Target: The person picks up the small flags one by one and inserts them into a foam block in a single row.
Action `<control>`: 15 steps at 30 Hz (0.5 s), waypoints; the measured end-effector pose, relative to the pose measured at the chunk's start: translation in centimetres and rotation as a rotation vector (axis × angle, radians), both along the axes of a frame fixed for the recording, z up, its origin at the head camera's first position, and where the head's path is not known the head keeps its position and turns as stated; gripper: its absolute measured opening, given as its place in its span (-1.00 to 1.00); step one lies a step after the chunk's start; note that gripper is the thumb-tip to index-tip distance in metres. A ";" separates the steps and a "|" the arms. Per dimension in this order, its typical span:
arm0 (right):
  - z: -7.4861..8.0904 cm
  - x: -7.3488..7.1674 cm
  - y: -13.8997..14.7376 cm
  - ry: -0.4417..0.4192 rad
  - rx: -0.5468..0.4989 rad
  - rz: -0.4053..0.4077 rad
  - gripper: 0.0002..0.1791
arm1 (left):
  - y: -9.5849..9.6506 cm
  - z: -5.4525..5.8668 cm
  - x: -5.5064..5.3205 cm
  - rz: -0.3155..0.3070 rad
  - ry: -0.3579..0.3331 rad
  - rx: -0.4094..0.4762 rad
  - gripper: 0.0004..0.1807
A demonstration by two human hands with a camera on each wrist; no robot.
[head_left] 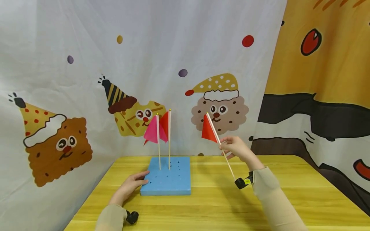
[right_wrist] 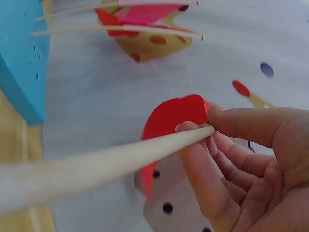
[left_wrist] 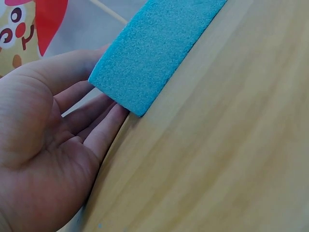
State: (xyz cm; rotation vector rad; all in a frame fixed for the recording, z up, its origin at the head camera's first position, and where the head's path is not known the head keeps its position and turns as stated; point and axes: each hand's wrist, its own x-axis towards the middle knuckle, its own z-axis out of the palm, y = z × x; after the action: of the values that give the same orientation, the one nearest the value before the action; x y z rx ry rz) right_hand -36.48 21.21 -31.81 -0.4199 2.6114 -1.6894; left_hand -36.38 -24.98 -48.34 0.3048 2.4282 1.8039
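My right hand (head_left: pixel 235 148) pinches the thin wooden stick of a small red flag (head_left: pixel 208 130) between thumb and fingertips. It holds the flag in the air right of the blue foam block (head_left: pixel 179 184), tilted, with the stick's lower end pointing down and right. The bare stick (right_wrist: pixel 96 166) runs toward the camera in the right wrist view. At the block's left edge my left hand (head_left: pixel 131 184) grips its side, thumb at the top edge and fingers along the side in the left wrist view. A pink flag (head_left: pixel 151 131) and another red flag (head_left: pixel 164 121) stand upright in the block.
Several small holes dot the block's top. The block lies on a yellow wood-grain table (head_left: pixel 219 205). Behind the table hangs a white curtain (head_left: pixel 162 48) with cartoon biscuit faces, and a brown patterned cloth (head_left: pixel 332 77) hangs at the right.
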 end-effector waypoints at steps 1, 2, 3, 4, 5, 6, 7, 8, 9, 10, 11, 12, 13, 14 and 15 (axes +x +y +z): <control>0.0 0.0 -0.4 0.000 -0.003 0.008 -0.64 | 0.0 0.0 0.0 -0.003 -0.001 -0.002 -0.40; 0.0 0.0 -0.9 0.003 -0.005 0.015 -0.64 | -0.1 -0.1 0.0 -0.006 -0.004 0.000 -0.39; 0.1 0.0 -1.3 0.007 -0.007 0.021 -0.64 | -0.1 -0.1 0.0 -0.011 -0.002 -0.006 -0.39; 0.1 -0.1 -1.7 0.010 -0.009 0.028 -0.64 | -0.1 -0.1 0.0 -0.013 -0.003 -0.007 -0.39; 0.2 -0.2 -2.2 0.014 -0.012 0.033 -0.65 | -0.2 -0.1 0.0 -0.016 -0.001 -0.009 -0.39; 0.3 -0.4 -2.7 0.020 -0.017 0.039 -0.66 | -0.2 0.0 0.0 -0.017 0.000 -0.007 -0.39; 0.3 -0.6 -3.2 0.026 -0.021 0.047 -0.66 | -0.2 0.0 0.0 -0.018 0.005 -0.012 -0.39; 0.4 -0.8 -3.7 0.032 -0.023 0.055 -0.66 | -0.3 0.1 0.0 -0.015 0.009 -0.014 -0.39; 0.4 -1.0 -4.2 0.038 -0.029 0.063 -0.65 | -0.3 0.1 0.0 -0.015 0.016 -0.020 -0.39; 0.4 -1.2 -4.8 0.042 -0.034 0.068 -0.65 | -0.3 0.1 0.0 -0.013 0.017 -0.020 -0.39; 0.4 -1.5 -5.3 0.045 -0.039 0.071 -0.65 | -0.3 0.2 0.0 -0.014 0.022 -0.025 -0.39; 0.3 -1.7 -5.8 0.052 -0.040 0.075 -0.65 | -0.3 0.2 0.1 -0.016 0.022 -0.026 -0.39; 0.1 -2.0 -6.2 0.055 -0.041 0.077 -0.64 | -0.2 0.2 0.1 -0.019 0.025 -0.034 -0.39; 0.0 -2.3 -6.7 0.058 -0.042 0.078 -0.63 | -0.2 0.3 0.2 -0.020 0.022 -0.034 -0.38; -0.2 -2.6 -7.2 0.062 -0.044 0.077 -0.63 | -0.2 0.3 0.3 -0.025 0.026 -0.041 -0.38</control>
State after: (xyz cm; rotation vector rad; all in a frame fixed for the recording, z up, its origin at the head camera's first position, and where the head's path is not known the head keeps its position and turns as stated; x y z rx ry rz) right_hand -39.05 14.04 -32.05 -0.5755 2.5677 -1.7405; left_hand -36.09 -25.15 -48.07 0.3560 2.4640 1.7486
